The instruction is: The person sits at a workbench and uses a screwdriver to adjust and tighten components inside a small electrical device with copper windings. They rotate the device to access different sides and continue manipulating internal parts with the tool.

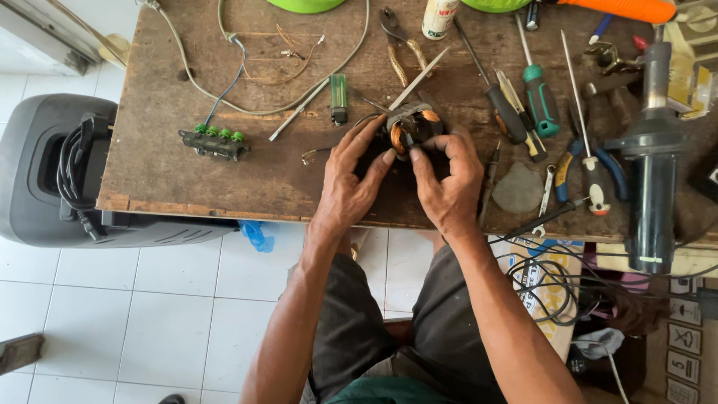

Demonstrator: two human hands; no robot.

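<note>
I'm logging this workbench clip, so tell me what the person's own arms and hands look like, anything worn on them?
Both arms are bare up to where the frame cuts them off: no sleeves. The left hand and right hand wear no gloves, and no rings, watch or bracelets show. The fingers look smudged with dark grime.

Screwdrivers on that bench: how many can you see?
3 clear ones, all right of the hands: a black-handled one, a teal-handled one, and a white-and-red one by the blue pliers. Others may hide in the clutter.
</note>
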